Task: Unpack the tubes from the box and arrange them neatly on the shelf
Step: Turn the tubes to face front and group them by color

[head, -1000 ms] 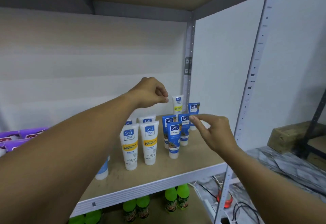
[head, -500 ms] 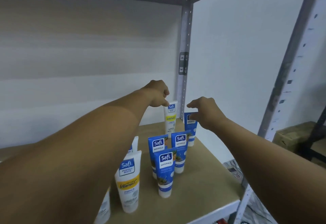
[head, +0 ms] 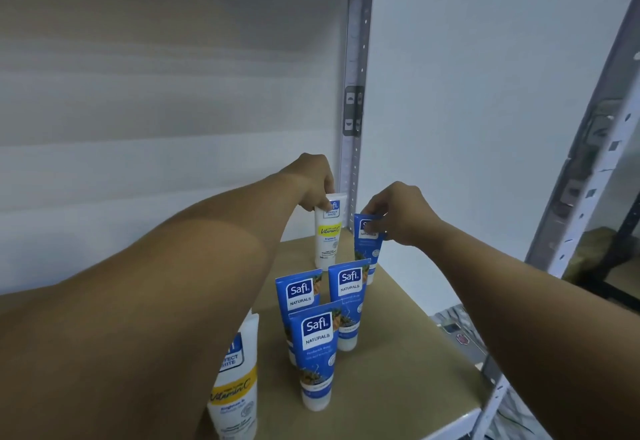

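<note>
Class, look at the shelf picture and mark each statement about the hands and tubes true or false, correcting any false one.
1. The left hand holds the top of a white tube. True.
2. The right hand is resting flat on the shelf board. False: it pinches the top of a blue tube at the back.
3. All the tubes in view stand upright on their caps. True.
4. The nearest blue tube is lying on its side. False: it stands upright.
5. The white tube at the back stands to the right of the blue one being held. False: it stands to its left.
</note>
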{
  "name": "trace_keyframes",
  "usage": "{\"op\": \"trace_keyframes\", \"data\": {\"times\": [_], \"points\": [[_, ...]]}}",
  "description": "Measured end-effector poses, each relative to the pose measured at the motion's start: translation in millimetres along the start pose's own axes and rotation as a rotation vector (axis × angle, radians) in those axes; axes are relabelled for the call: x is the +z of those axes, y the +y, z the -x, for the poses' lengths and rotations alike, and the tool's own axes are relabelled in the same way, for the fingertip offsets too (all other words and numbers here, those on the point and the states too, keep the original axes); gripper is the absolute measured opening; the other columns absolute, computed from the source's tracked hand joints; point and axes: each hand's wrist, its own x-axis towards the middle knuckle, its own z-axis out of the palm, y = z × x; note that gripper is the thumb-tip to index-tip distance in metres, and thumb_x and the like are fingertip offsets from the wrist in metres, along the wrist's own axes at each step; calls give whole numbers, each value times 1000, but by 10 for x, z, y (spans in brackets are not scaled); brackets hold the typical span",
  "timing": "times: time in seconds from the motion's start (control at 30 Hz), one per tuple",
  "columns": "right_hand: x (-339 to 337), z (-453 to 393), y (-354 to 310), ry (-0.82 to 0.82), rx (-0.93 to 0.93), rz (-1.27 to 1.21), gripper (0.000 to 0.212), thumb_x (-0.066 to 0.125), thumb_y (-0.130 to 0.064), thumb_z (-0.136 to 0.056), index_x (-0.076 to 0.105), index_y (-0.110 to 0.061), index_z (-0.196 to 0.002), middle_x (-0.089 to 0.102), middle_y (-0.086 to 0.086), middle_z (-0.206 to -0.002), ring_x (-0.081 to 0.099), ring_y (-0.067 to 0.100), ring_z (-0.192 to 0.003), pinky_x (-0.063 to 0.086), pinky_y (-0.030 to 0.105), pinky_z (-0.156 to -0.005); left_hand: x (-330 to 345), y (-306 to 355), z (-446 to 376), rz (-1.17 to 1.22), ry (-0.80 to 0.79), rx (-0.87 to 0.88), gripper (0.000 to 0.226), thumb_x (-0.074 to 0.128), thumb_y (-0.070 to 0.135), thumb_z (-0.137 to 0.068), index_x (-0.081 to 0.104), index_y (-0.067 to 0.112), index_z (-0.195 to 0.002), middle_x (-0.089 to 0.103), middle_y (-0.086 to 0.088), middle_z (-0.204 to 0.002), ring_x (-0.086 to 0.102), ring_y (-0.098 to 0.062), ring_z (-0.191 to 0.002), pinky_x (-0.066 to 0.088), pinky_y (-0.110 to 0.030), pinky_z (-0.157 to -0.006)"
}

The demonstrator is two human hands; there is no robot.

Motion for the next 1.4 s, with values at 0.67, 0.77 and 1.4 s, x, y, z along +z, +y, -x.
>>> {"op": "trace_keyframes", "data": {"times": [0.67, 0.77, 1.4], "points": [[-1192, 1159, -755, 150, -107, -5, 16, 74, -3, -78, 71, -19, -78, 72, 7, -88, 69, 24, -82, 61, 44, -70, -1503, 777, 1663, 78, 355, 123, 18, 81, 14, -80, 78, 12, -98, 75, -5, -89, 72, -20, -77, 60, -32, -75], [-1204, 1380, -767, 116, -112, -18, 14, 77, -4, -77, 72, -17, -81, 72, 7, -88, 70, 24, -82, 62, 43, -69, -1605, 892, 1986, 113, 332, 117, 19, 81, 14, -81, 77, 10, -99, 75, -6, -91, 73, -20, -81, 61, -30, -76], [-149, 1744, -305, -90, -108, -116, 15, 79, -2, -75, 76, -12, -86, 72, 7, -91, 70, 24, -84, 62, 39, -71, -398, 197, 2885, 219, 47, 47, 19, 83, 12, -78, 79, 12, -96, 78, 1, -81, 75, -11, -75, 60, -23, -66]]}}
